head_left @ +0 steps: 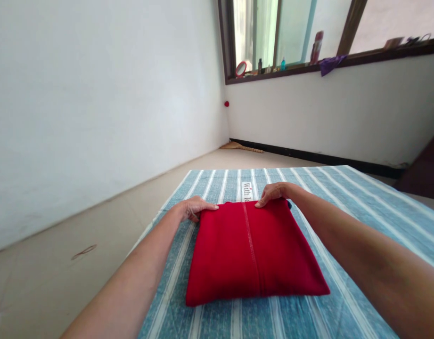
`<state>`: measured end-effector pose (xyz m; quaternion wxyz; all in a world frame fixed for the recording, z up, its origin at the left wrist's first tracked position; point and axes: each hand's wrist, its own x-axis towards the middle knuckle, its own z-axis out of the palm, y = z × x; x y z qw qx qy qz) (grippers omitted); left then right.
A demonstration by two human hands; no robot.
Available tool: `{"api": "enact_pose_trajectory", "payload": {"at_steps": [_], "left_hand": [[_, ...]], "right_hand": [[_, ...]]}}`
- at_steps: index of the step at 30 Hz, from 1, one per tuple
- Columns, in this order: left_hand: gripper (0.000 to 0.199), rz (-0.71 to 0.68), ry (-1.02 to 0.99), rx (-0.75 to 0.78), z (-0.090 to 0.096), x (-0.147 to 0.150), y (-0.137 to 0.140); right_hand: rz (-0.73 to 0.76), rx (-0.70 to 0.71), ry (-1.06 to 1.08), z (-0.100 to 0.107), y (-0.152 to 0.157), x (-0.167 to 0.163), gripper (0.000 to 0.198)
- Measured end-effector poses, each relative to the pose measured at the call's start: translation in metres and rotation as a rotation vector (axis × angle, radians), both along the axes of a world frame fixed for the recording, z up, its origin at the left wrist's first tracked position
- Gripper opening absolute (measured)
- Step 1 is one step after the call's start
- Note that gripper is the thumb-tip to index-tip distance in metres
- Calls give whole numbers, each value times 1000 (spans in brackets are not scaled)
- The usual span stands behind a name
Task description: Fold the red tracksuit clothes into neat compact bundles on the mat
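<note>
"Under the folded red cloth (227,254), what lay?"
"A striped cover (365,193)."
"And along the cloth's far edge?"
"The left hand (194,207) pinched its left corner; the right hand (274,191) pinched it right of the seam (249,235), thumbs (261,202) on top."

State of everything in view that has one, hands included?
Red cloth, folded, lying on striped cover
Striped cover, spread out
Left hand, gripping red cloth's far left corner
Right hand, gripping its far edge
Purple cloth, draped over sill
Tall bottle, standing on sill
Broom, lying on floor
Window, open or shut unclear
</note>
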<state>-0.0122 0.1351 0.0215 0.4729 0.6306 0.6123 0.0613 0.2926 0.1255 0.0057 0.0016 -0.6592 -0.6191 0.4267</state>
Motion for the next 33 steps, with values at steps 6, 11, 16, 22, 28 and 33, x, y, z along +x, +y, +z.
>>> {"api": "enact_pose_trajectory", "payload": {"at_steps": [6, 11, 16, 22, 28, 33], "left_hand": [[39, 7, -37, -57, 4, 2, -1], [36, 12, -85, -18, 4, 3, -6], [35, 13, -147, 84, 24, 5, -17], [48, -57, -237, 474, 115, 1, -83], [64, -197, 44, 1179, 91, -18, -217], [71, -548, 203, 1512, -27, -36, -315]], "right_hand": [[19, -52, 113, -3, 1, 4, 57], [3, 15, 134, -1, -4, 3, 52], [-18, 146, 123, 23, -25, 1, 44], [-20, 655, 35, 106, -99, -2, 38], [60, 1309, -212, 83, -241, -9, 17], [300, 1417, -248, -38, -360, -18, 20]]}}
